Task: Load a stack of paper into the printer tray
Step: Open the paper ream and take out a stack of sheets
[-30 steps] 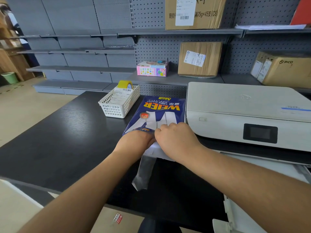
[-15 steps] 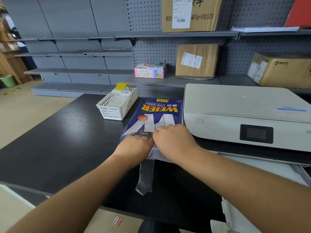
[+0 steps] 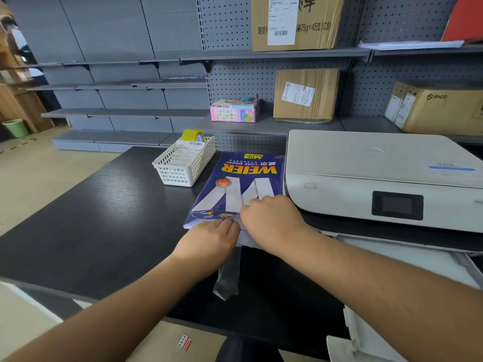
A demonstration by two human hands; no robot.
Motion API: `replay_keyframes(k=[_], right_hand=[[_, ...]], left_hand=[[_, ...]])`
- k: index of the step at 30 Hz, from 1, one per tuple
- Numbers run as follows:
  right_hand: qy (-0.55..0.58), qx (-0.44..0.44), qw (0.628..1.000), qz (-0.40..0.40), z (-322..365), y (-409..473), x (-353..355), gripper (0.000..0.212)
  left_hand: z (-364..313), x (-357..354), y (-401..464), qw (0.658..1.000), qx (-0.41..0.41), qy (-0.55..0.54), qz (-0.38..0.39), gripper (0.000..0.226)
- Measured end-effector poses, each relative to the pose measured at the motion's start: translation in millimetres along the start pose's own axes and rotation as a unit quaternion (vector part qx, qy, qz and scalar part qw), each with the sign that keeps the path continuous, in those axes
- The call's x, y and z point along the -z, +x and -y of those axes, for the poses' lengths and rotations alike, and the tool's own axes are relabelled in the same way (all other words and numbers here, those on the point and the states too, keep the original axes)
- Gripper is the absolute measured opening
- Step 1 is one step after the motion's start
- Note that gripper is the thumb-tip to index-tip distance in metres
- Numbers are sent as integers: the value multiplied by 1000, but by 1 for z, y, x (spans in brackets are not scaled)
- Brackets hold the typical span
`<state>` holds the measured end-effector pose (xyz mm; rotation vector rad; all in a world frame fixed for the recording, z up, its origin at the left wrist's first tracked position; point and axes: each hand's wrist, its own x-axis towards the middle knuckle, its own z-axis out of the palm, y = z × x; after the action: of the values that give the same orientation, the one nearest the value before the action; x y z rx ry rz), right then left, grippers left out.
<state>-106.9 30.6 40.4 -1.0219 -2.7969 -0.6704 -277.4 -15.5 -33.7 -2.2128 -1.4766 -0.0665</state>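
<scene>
A blue wrapped ream of copy paper lies on the black table, just left of the white printer. My left hand reaches into the ream's open near end, fingers against the white sheets. My right hand rests on top of the same end, fingers curled over the wrapper edge. A torn strip of clear wrapper hangs down toward me from under my hands. The printer's pulled-out paper tray shows at the lower right.
A white plastic basket with a yellow tape roll and slips stands left of the ream. Cardboard boxes and a pink box sit on grey shelves behind. A white tray part juts out at the bottom right.
My left hand has slid a little further into the ream's open end, its fingers now flatter. My right hand stays on top. The view has shifted slightly.
</scene>
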Motion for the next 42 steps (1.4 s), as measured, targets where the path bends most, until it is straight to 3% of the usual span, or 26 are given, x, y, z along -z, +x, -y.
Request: replay_keyframes(k=[7,14,29,34,36,39,41,42], right_hand=[[27,5,1000,4,0,-3,2,19],[33,4,999,17,1,-6,5,20],[61,7,998,19,1,-22,5,22],[114,-34,993,18,-2,-33,10,19],[177,-100,978,42,-8,-42,11,14],[295,-218,927,79,-22,-60,2,16],[398,-284,865,112,-25,-72,-4,25],[464,-313,817,136,-24,-77,-7,28]], left_hand=[[-4,7,-10,999,12,-8,-48,11],[-3,6,-9,998,32,-20,-42,20],[-22,24,-47,993,34,-39,-103,28],[-27,31,-56,991,38,-42,-120,27],[-29,34,-60,990,37,-41,-127,25],[-33,40,-67,989,44,-46,-131,27],[-35,42,-72,989,43,-55,-129,29],[-36,44,-76,989,42,-59,-128,30]])
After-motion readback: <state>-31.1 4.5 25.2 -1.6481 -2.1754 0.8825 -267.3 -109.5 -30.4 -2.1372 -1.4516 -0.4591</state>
